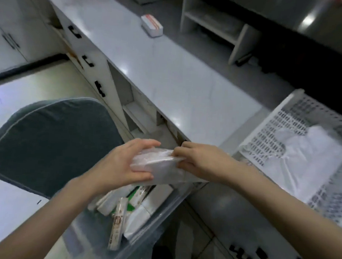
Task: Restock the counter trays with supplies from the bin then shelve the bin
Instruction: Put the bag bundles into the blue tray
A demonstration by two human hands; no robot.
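Spanning frame top to right: long grey glossy counter (169, 75). White perforated plastic tray (297, 124) at its right end. Clear plastic bin (157, 223) of packets below hands. Left hand (122, 164) and right hand (200, 160) both clenched on clear-wrapped white packet (158, 164), above bin.

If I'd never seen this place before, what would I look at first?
Probably the two hands in the middle: the left hand and the right hand both grip a clear plastic-wrapped packet just above a see-through bin full of white and green packs. Next you'd spot the white basket tray with holes on the right of the counter, and the big grey-green chair cushion on the left.
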